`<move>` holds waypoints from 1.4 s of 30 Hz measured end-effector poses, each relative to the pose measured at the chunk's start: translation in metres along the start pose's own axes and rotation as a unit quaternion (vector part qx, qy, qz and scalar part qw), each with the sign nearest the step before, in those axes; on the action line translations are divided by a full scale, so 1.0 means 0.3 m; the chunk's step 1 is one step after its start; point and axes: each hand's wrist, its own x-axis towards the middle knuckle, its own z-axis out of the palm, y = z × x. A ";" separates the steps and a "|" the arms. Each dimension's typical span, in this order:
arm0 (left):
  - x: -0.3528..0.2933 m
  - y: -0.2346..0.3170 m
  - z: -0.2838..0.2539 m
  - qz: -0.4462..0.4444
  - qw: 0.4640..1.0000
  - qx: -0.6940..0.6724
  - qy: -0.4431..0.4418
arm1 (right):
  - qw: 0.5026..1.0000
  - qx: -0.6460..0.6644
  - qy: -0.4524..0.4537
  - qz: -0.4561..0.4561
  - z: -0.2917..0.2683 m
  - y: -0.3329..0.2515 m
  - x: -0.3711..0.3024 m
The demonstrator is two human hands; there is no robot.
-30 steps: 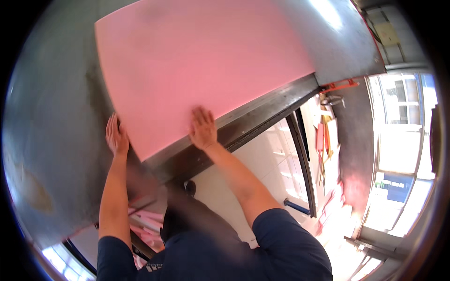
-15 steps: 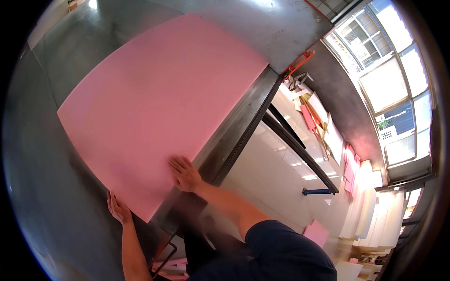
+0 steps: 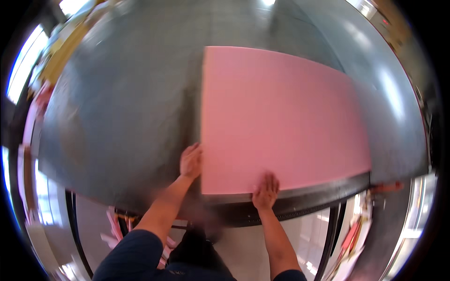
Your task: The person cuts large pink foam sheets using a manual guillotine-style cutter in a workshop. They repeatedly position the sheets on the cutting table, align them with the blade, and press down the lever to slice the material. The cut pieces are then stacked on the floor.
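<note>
A large pink foam sheet (image 3: 281, 112) lies flat on a grey metal table (image 3: 131, 93). Its left edge runs straight away from me, and its near edge lies just inside the table's front. My left hand (image 3: 191, 161) rests against that left edge, fingers stretched out and touching the side. Flat on the near edge lies my right hand (image 3: 266, 189), its fingers extended over the pink surface and slightly blurred. Neither hand grips anything.
A dark toothed strip (image 3: 300, 210) runs along the table's front edge. An orange-red lever (image 3: 386, 187) sticks out at the right front corner. Pink and yellowish offcuts (image 3: 349, 239) stand on the floor at lower right. Windows (image 3: 27, 63) line the left side.
My view has swung round so the sheet now sits square before me. Both hands stay at the same edges; the left looks a little farther from the near corner.
</note>
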 end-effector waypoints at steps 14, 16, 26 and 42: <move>0.007 0.053 0.004 0.000 0.998 0.049 0.043 | 0.997 -0.015 0.069 -0.032 -0.013 0.010 0.021; -0.030 0.033 0.002 0.017 0.996 0.058 0.061 | 0.996 -0.002 0.082 -0.038 -0.027 -0.004 -0.008; -0.028 0.041 -0.045 0.015 0.995 0.068 0.073 | 0.995 -0.022 0.092 -0.031 -0.020 -0.030 -0.009; 0.031 0.142 -0.049 -0.033 0.999 0.030 0.008 | 0.999 -0.001 0.037 -0.016 -0.044 0.021 0.022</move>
